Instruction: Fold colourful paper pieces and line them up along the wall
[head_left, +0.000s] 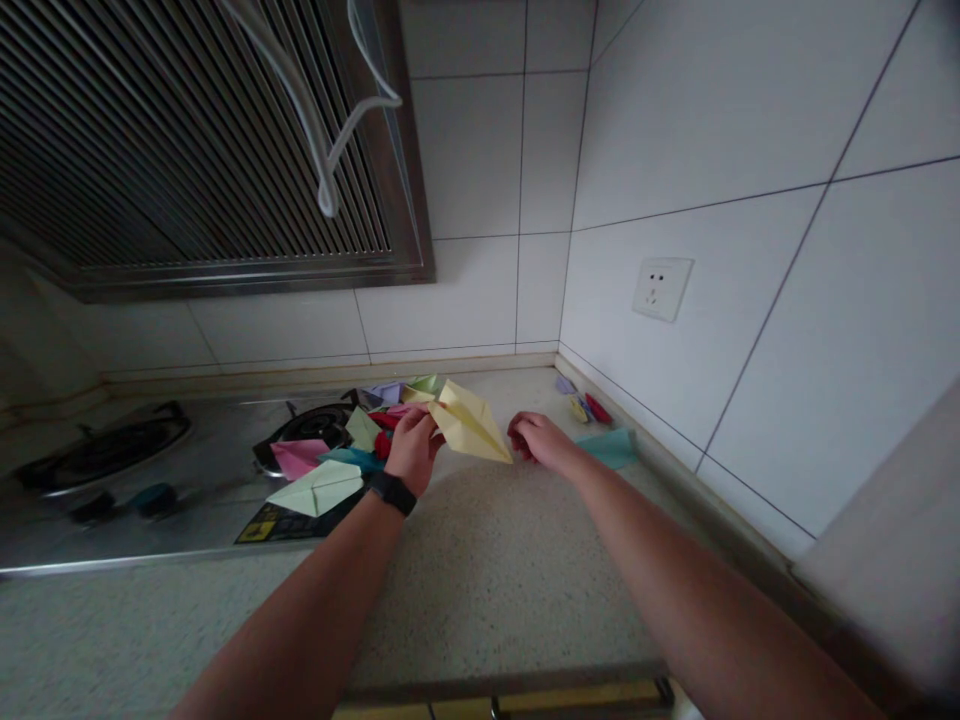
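Observation:
My left hand (412,445), with a dark band at the wrist, grips a folded yellow paper airplane (466,424) above the counter. To its right, my right hand (534,439) is held apart from the plane, fingers curled in, with nothing visible in them. Left of and behind my left hand lies a heap of folded paper in several colours, including a pale green paper airplane (319,488), a pink folded paper (298,457) and a purple one (386,394). A teal sheet of paper (611,447) lies on the counter, partly behind my right forearm.
The heap rests partly on the gas stove (217,500), around its right burner. Small red (598,408), yellow and purple items lie by the right wall. A range hood (225,150) with a hanging white cable (327,185) is above. The speckled counter (495,590) ends in front.

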